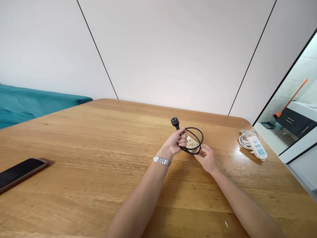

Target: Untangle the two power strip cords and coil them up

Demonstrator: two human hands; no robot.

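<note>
My left hand (174, 142), with a metal-banded watch at the wrist, is closed round a black power cord (202, 135). The cord's black plug (174, 122) sticks up above my thumb, and the cord hangs in loops to the right of the fist. Between my hands is a pale yellowish block (191, 142) with small dark marks, partly covered by the cord and my fingers. My right hand (206, 158) has its fingers curled at the block's lower right end, where the cord loop also passes. Its fingertips are partly hidden.
A white power strip (258, 148) with blue socket faces lies at the right of the wooden table (99, 138), beside its coiled white cord (244, 140). A dark phone (19, 172) lies at the left. Behind the table rises a white panelled wall (168, 49).
</note>
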